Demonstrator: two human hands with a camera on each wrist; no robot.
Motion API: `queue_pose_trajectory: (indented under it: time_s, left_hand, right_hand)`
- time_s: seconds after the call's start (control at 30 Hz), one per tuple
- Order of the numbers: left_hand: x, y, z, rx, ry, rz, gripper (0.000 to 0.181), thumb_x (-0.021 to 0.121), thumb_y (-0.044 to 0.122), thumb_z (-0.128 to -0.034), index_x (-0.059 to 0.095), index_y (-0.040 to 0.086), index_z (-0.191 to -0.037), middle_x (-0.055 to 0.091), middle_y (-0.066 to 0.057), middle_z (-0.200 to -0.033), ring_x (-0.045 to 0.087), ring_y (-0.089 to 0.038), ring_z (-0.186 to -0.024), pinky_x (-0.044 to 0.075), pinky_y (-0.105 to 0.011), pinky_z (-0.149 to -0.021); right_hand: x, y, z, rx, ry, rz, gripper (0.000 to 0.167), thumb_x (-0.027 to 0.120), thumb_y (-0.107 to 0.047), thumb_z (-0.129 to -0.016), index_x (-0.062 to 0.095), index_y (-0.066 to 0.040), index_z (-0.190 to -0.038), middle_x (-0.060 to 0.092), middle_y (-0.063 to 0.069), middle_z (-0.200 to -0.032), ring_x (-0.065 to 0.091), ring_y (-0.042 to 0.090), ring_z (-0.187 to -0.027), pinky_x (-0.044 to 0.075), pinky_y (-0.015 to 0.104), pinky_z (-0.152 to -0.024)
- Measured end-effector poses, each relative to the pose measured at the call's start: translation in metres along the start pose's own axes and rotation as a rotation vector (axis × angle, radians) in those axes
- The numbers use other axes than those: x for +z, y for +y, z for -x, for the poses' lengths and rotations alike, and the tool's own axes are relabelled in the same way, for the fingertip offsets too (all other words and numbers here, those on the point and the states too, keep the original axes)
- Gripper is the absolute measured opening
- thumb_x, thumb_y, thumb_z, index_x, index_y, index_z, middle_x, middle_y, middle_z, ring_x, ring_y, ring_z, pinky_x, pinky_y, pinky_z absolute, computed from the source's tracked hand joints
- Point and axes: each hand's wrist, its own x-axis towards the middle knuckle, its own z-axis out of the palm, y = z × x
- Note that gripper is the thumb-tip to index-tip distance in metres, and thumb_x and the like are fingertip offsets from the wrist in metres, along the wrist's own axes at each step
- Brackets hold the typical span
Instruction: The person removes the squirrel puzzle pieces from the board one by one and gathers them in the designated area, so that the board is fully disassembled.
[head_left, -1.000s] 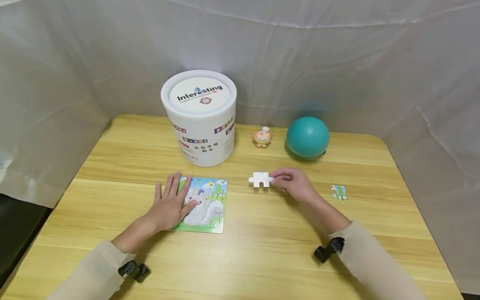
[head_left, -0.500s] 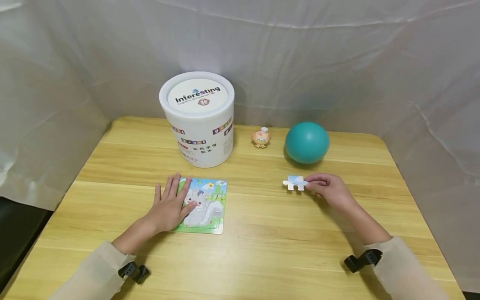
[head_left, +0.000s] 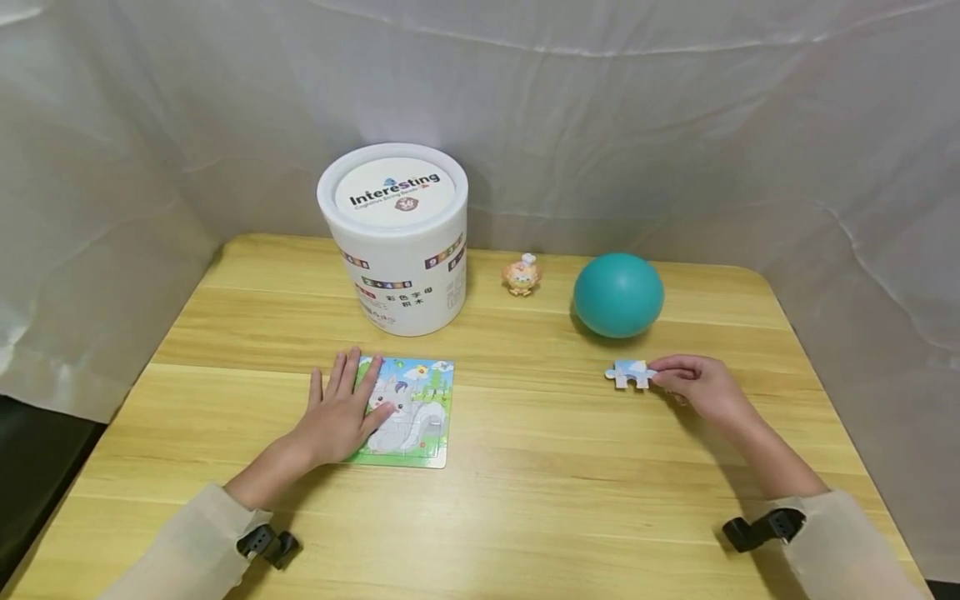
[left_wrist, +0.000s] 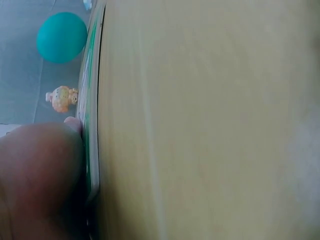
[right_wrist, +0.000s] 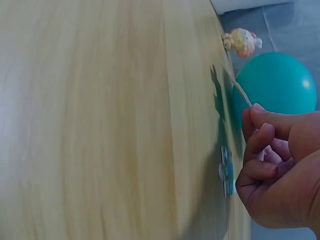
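Nearest of all, here are two beige sleeves [head_left: 180,542], each with a black wrist camera [head_left: 267,543], reaching in over the wooden surface [head_left: 525,517]. On the left, the left hand [head_left: 333,421] lies flat, its grip spread wide, thumb out, covering the left part of the squirrel puzzle [head_left: 412,429], which sits squarely on the near-left side of the surface. Over to the right, and here's the lively one: the right hand [head_left: 701,387] has its grip pinching a sky-blue puzzle piece [head_left: 632,373] by its right end, thumb against finger, the piece held up off the surface and pointing left, with its shadow falling below. Beneath that hand, the right wrist view picks out a loose piece [right_wrist: 226,172] lying on the surface. Just beyond the held piece there's a teal balloon [head_left: 618,296], far right; a white canister [head_left: 405,267] lettered "Interesting" stands upright, far left. Farther back between them, a small orange figurine [head_left: 522,277] with a white hat, and behind everything, a grey cloth [head_left: 600,142] hangs in folds.
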Motion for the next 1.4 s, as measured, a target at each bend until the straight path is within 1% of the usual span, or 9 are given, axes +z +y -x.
queue_pose_trajectory:
  time_s: [0.17,0.37,0.5,0.67,0.87,1.03,1.13,1.27,1.4]
  left_hand:
    - [0.001,-0.001,0.0,0.009,0.011,0.014,0.081,0.037,0.057,-0.1063,0.009,0.007,-0.164,-0.01,-0.027,-0.167,-0.012,-0.047,-0.152,-0.014,-0.072,-0.112]
    - [0.0,-0.001,-0.002,-0.005,-0.02,-0.002,0.081,0.037,0.057,-0.1066,0.007,0.008,-0.164,-0.013,-0.025,-0.167,-0.015,-0.045,-0.152,-0.015,-0.071,-0.113]
    - [0.0,-0.001,-0.002,-0.007,-0.023,-0.003,0.081,0.037,0.057,-0.1066,0.007,0.009,-0.165,-0.014,-0.024,-0.167,-0.015,-0.045,-0.152,-0.015,-0.071,-0.113]
    - [0.001,-0.001,-0.001,0.003,0.0,0.015,0.08,0.038,0.055,-0.1068,0.008,0.008,-0.164,-0.012,-0.026,-0.167,-0.014,-0.047,-0.152,-0.015,-0.071,-0.112]
    - [-0.001,0.001,0.0,0.001,-0.001,0.003,0.08,0.038,0.055,-0.107,0.008,0.008,-0.164,-0.01,-0.026,-0.167,-0.012,-0.047,-0.152,-0.014,-0.071,-0.113]
    - [-0.005,0.004,0.0,0.002,0.009,0.004,0.081,0.042,0.054,-0.1063,0.011,0.007,-0.164,-0.006,-0.028,-0.167,-0.009,-0.049,-0.152,-0.011,-0.074,-0.112]
    - [-0.006,0.004,-0.001,-0.007,0.011,-0.01,0.081,0.041,0.056,-0.1059,0.012,0.008,-0.164,-0.005,-0.028,-0.167,-0.007,-0.048,-0.153,-0.008,-0.073,-0.113]
    - [-0.008,0.006,-0.001,-0.013,0.019,-0.001,0.081,0.044,0.054,-0.1057,0.014,0.007,-0.164,-0.002,-0.029,-0.167,-0.005,-0.049,-0.153,-0.007,-0.073,-0.114]
    - [-0.013,0.01,0.002,-0.014,0.015,0.015,0.08,0.047,0.051,-0.1056,0.016,0.004,-0.163,0.001,-0.031,-0.166,-0.003,-0.051,-0.152,-0.005,-0.075,-0.113]
  right_hand:
    - [-0.004,0.006,0.001,-0.036,0.022,0.054,0.036,0.065,-0.025,-0.102,0.067,0.002,-0.126,0.071,0.008,-0.106,0.057,0.011,-0.081,0.05,0.026,-0.065]
    - [-0.003,0.01,0.002,-0.077,0.052,0.134,0.029,0.063,-0.02,-0.103,0.07,0.001,-0.122,0.068,0.015,-0.112,0.052,0.016,-0.086,0.048,0.024,-0.066]
    - [-0.001,0.012,0.001,-0.091,0.065,0.174,0.028,0.064,-0.021,-0.103,0.071,-0.001,-0.12,0.069,0.016,-0.116,0.052,0.019,-0.091,0.047,0.024,-0.069]
    - [0.0,0.013,0.002,-0.1,0.07,0.175,0.027,0.064,-0.021,-0.102,0.072,-0.001,-0.119,0.069,0.016,-0.115,0.052,0.02,-0.09,0.047,0.024,-0.068]
    - [0.001,0.013,0.004,-0.121,0.073,0.166,0.028,0.064,-0.022,-0.103,0.072,-0.001,-0.119,0.07,0.017,-0.114,0.054,0.017,-0.087,0.048,0.024,-0.066]
    - [0.005,0.002,0.006,-0.148,0.086,0.181,0.029,0.066,-0.024,-0.102,0.072,-0.002,-0.118,0.071,0.014,-0.11,0.054,0.016,-0.084,0.049,0.024,-0.065]
    - [0.009,-0.007,0.007,-0.168,0.077,0.177,0.029,0.067,-0.023,-0.101,0.072,-0.001,-0.118,0.069,0.014,-0.1,0.053,0.015,-0.077,0.047,0.025,-0.06]
    - [0.019,-0.02,0.007,-0.178,0.028,0.144,0.028,0.068,-0.021,-0.1,0.072,0.0,-0.118,0.067,0.014,-0.093,0.051,0.014,-0.07,0.044,0.026,-0.054]
    - [0.033,-0.037,0.005,-0.218,-0.019,0.136,0.028,0.069,-0.023,-0.099,0.072,-0.001,-0.117,0.072,0.013,-0.095,0.056,0.019,-0.073,0.047,0.026,-0.056]
